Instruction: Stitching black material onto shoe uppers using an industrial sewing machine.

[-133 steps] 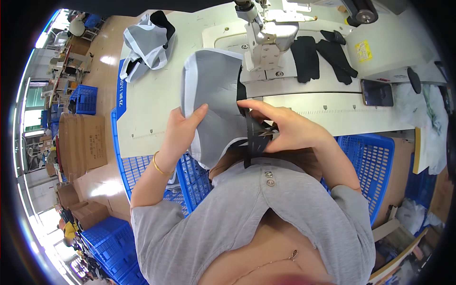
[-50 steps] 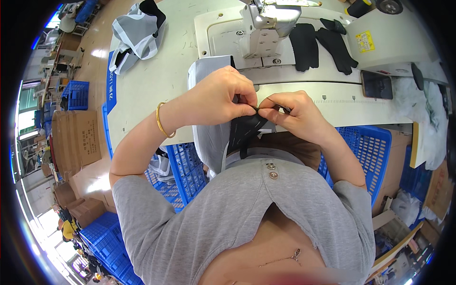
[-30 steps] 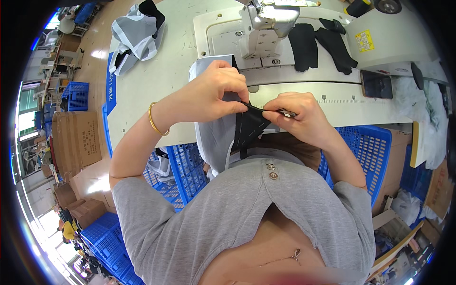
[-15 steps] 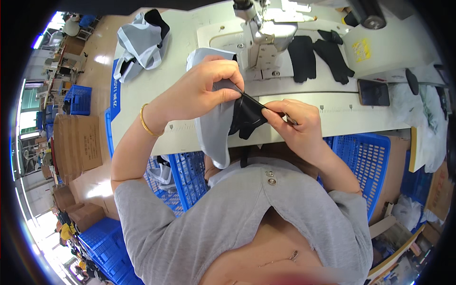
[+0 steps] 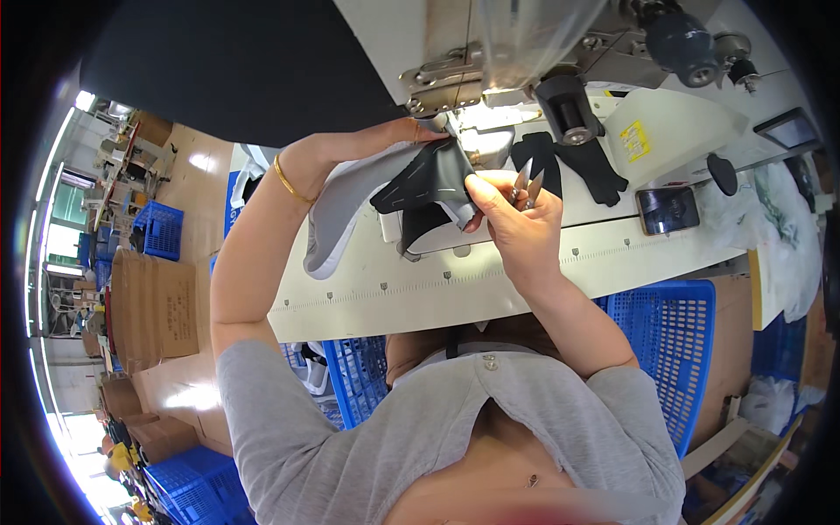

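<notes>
A sewn fabric piece of light grey cloth (image 5: 337, 210) and black cloth (image 5: 424, 179) hangs stretched between my hands, in front of the sewing machine's needle area (image 5: 486, 144). My left hand (image 5: 372, 144) is closed on its upper edge, fingertips close beside the machine; part of that hand is hidden. With thumb and forefinger, my right hand (image 5: 521, 232) pinches the right edge of the black cloth. The same hand holds small thread snips (image 5: 523, 182), their pointed blades sticking up between the fingers.
Black cut pieces (image 5: 591, 171) lie right of the needle area, near a dark phone (image 5: 668, 212). The machine head (image 5: 534, 44) looms overhead. Below the table's ruled front edge (image 5: 411, 302) stand blue crates (image 5: 661, 350). A cardboard box (image 5: 153, 306) is on the floor at left.
My view has moved closer to the machine. Both hands have carried the fabric toward the needle area and spread it wider. The snips' blades now show above my right hand.
</notes>
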Tool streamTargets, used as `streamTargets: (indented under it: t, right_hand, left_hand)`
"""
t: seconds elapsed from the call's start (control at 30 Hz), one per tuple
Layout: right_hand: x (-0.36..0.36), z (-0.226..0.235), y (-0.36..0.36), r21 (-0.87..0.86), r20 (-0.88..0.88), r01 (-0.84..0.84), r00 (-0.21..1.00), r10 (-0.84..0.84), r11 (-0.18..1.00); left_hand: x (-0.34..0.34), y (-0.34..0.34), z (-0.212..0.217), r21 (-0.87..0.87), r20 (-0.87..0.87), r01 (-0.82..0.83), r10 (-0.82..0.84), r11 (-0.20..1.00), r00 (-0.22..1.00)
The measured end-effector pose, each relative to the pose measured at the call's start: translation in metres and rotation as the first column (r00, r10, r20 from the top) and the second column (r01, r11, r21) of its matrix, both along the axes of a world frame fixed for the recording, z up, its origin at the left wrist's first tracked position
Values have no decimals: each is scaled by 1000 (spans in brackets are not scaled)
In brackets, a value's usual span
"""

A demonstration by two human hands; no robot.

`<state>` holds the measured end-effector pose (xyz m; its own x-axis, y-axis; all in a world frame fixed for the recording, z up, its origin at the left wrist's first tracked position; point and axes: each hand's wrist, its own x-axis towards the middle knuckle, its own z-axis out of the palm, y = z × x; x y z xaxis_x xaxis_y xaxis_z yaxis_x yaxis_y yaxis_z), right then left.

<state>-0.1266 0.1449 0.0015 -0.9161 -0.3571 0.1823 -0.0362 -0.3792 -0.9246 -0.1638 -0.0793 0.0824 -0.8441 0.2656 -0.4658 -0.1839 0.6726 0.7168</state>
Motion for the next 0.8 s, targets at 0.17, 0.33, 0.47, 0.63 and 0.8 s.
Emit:
streamTargets:
  t: [0.17, 0.33, 0.47, 0.63, 0.8]
  right_hand:
    - [-5, 3, -2, -62, 65, 18, 998, -14, 998]
    - [-5, 5, 3, -38, 125, -12, 992, 17, 999]
    - [-5, 5, 3, -47, 133, -11, 991, 18, 999]
    - [-2, 5, -1, -59, 161, -46, 985, 55, 997]
    - [0, 3, -5, -73, 126, -26, 991, 35, 997]
  left_hand:
    - [-1, 1, 5, -105, -67, -49, 42, 993, 997]
    - [2, -12, 2, 4, -142, -26, 26, 1000, 990]
    - [-4, -8, -1, 120, -216, -6, 32, 993, 976]
    - [-2, -23, -11, 268, -311, 21, 66, 963, 948]
    - [96, -44, -25, 434, -397, 106, 84, 895, 914]
